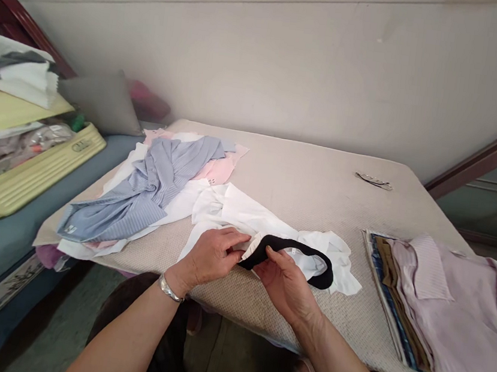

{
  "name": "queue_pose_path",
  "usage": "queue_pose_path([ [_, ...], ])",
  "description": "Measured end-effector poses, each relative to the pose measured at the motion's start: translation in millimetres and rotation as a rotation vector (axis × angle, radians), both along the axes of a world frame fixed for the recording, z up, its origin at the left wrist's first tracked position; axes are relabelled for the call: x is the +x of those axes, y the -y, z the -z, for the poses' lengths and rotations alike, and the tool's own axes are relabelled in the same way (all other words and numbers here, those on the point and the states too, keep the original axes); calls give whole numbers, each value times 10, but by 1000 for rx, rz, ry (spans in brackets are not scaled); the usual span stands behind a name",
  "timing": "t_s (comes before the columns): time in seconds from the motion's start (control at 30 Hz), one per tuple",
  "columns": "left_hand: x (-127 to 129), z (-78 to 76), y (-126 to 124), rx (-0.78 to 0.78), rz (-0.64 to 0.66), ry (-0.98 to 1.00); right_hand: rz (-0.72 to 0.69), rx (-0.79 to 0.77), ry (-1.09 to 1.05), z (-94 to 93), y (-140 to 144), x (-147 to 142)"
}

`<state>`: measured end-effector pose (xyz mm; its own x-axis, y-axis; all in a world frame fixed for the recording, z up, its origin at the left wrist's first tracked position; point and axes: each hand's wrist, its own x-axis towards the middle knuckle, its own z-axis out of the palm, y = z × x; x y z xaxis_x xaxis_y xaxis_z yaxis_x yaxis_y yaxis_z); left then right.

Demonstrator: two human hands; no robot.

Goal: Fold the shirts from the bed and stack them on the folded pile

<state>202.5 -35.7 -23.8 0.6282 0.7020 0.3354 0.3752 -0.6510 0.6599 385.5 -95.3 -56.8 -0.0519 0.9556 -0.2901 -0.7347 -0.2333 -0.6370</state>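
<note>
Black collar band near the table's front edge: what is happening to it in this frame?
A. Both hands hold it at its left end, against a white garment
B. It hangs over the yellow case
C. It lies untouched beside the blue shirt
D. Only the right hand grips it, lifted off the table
A: the left hand and right hand both pinch the black collar band at its left end, on the white garment.

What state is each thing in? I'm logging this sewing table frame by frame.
white garment: spread out crumpled on the table, black collar band facing the person
black collar band: curved, one end pinched by both hands
left hand: gripping the band's end and white cloth
right hand: gripping the band from beneath
blue striped shirt: lying rumpled on the pile
lilac shirt: folded on a stack
scissors: lying flat, untouched
</note>
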Motion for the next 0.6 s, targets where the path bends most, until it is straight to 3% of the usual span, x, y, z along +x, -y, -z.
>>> queue_pose_path([
  [0.2,-15,65,1,100,-29,-244,-6,20,59,39,-7,16],
  [0.37,-45,84,-48,132,-56,-311,-103,153,347,-73,30,86],
  [0.5,-83,128,-141,157,-91,-315,-343,253,780,-277,59,479],
  [0.53,-95,136,-160,154,-106,-324,-338,251,935,-325,70,645],
  [0.6,-120,139,-194,123,-130,-327,-168,198,1292,-398,94,1023],
])
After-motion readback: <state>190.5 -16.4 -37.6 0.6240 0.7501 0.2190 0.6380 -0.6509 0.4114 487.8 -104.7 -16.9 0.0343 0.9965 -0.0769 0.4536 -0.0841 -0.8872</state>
